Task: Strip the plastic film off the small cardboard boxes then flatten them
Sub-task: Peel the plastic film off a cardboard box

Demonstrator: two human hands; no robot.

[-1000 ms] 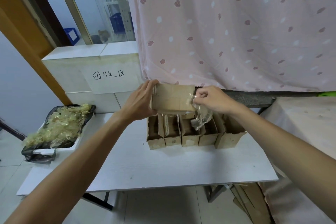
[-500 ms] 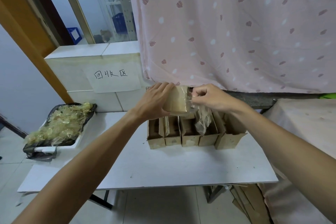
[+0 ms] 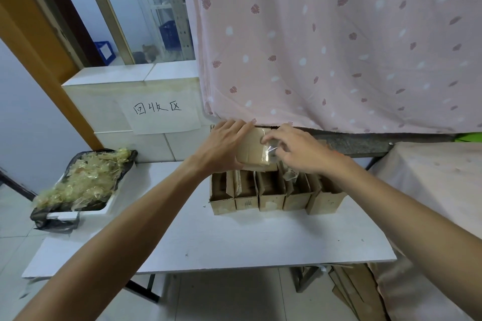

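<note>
A small cardboard box [image 3: 251,148] is held in the air above a row of several open cardboard boxes [image 3: 271,191] on the white table [image 3: 234,237]. My left hand [image 3: 221,148] grips the box's left side. My right hand [image 3: 297,150] pinches clear plastic film [image 3: 271,152] at the box's right edge; a strip of the film hangs down under that hand toward the row.
A black-lined tray [image 3: 83,182] piled with crumpled yellowish film sits at the table's left end. A white block with a handwritten paper sign [image 3: 161,112] stands behind. A pink curtain [image 3: 339,47] hangs at the back. Flattened cardboard [image 3: 352,292] lies on the floor under the table's right side.
The box has turned in my hands, so less of its face shows. My right hand has shifted along the film at the box's right edge, and the hanging film is shorter.
</note>
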